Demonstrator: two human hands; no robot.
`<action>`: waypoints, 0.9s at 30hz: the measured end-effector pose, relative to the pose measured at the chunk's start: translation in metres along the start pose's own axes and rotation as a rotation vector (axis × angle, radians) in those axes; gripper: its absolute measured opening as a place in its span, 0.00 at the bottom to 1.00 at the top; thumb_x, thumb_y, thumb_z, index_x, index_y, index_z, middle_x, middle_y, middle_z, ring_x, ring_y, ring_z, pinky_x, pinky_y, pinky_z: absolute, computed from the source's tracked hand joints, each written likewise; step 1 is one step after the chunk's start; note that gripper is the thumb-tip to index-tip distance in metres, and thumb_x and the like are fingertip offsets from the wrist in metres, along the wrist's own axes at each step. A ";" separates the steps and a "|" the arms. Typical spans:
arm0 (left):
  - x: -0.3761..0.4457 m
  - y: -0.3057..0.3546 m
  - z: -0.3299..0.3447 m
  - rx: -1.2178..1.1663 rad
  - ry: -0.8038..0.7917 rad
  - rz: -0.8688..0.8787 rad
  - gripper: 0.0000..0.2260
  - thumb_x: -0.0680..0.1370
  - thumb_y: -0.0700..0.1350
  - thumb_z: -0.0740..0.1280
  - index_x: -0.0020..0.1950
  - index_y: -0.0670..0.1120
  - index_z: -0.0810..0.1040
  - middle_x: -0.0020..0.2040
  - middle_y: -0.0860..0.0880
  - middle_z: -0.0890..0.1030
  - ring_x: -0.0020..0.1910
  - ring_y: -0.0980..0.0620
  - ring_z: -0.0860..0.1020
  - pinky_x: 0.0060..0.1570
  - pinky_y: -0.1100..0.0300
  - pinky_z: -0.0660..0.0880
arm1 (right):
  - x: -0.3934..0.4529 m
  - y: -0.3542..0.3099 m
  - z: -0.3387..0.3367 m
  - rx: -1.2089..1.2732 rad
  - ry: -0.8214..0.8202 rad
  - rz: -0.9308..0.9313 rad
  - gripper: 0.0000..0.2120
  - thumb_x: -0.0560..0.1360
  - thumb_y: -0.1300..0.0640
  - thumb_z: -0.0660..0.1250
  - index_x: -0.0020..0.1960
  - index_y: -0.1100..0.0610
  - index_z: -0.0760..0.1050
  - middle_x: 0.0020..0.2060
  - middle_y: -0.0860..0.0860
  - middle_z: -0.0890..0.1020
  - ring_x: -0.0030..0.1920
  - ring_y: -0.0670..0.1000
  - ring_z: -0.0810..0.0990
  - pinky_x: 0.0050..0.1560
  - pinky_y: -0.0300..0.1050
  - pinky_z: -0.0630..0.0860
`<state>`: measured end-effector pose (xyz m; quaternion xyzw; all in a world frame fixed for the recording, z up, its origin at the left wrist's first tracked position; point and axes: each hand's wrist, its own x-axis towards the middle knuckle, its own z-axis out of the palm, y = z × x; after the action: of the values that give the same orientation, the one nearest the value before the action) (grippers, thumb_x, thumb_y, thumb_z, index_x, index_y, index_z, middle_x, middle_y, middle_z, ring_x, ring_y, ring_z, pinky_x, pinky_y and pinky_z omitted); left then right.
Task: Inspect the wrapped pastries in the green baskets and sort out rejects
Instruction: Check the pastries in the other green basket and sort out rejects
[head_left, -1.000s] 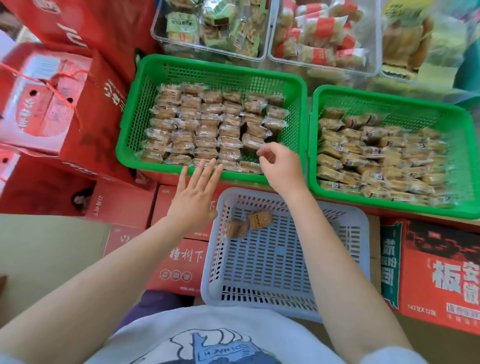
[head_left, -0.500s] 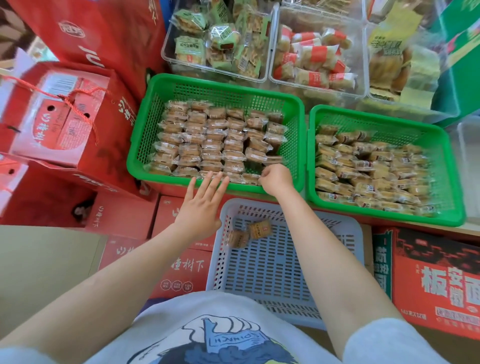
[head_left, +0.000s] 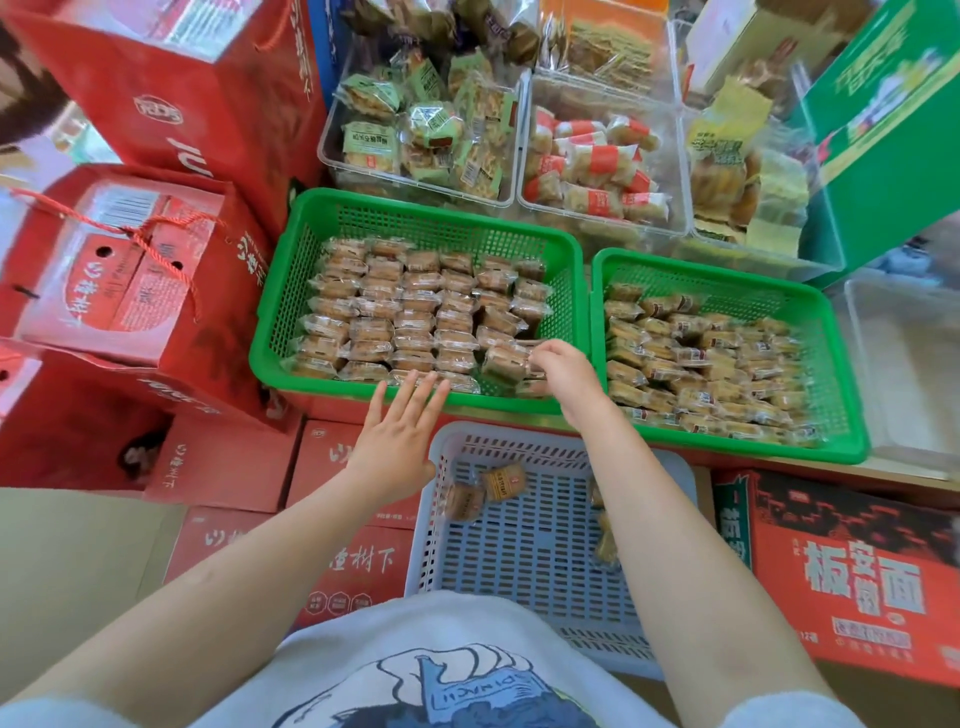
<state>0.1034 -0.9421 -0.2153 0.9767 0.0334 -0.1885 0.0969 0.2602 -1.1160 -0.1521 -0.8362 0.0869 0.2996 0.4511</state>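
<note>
Two green baskets stand side by side, the left green basket (head_left: 291, 291) and the right green basket (head_left: 841, 364), both filled with clear-wrapped brown pastries in rows. My right hand (head_left: 563, 371) pinches one wrapped pastry (head_left: 506, 361) by its wrapper end, lifted over the front right corner of the left basket. My left hand (head_left: 397, 439) lies flat with straight fingers, its fingertips on the left basket's front rim. In front of me a pale blue basket (head_left: 524, 561) holds two wrapped pastries (head_left: 485, 491), and another shows partly beside my right forearm.
Red gift boxes (head_left: 119, 270) stack up on the left and below the baskets. Clear tubs of other wrapped snacks (head_left: 592, 166) stand behind the green baskets. A green carton (head_left: 883, 130) leans at the back right, and a red noodle carton (head_left: 852, 571) lies at the right.
My right hand has closed on a pastry at the left basket's front right corner and raised it. The left hand stays on the rim. The camera has tilted up.
</note>
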 end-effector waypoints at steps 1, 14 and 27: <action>0.000 0.000 -0.002 -0.026 -0.007 0.007 0.44 0.79 0.55 0.61 0.79 0.52 0.29 0.81 0.50 0.33 0.78 0.50 0.30 0.74 0.44 0.28 | -0.008 -0.001 -0.001 0.082 -0.003 0.001 0.06 0.79 0.60 0.61 0.47 0.60 0.74 0.47 0.52 0.77 0.52 0.55 0.77 0.60 0.59 0.76; -0.056 0.013 -0.131 -1.809 0.065 -0.016 0.12 0.79 0.43 0.69 0.62 0.48 0.81 0.52 0.43 0.86 0.50 0.45 0.85 0.38 0.56 0.82 | -0.144 -0.023 0.018 0.765 -0.190 0.051 0.14 0.85 0.59 0.53 0.62 0.63 0.74 0.52 0.61 0.85 0.52 0.59 0.85 0.51 0.51 0.83; -0.084 -0.003 -0.157 -1.712 -0.102 0.141 0.06 0.79 0.36 0.66 0.56 0.40 0.80 0.46 0.41 0.84 0.39 0.47 0.83 0.34 0.57 0.81 | -0.189 -0.035 0.015 0.869 -0.241 -0.242 0.08 0.75 0.56 0.66 0.52 0.58 0.76 0.44 0.54 0.84 0.44 0.51 0.83 0.43 0.43 0.81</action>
<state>0.0824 -0.9096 -0.0418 0.5573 0.0988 -0.1354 0.8132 0.1162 -1.1075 -0.0245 -0.5330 0.0532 0.2758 0.7981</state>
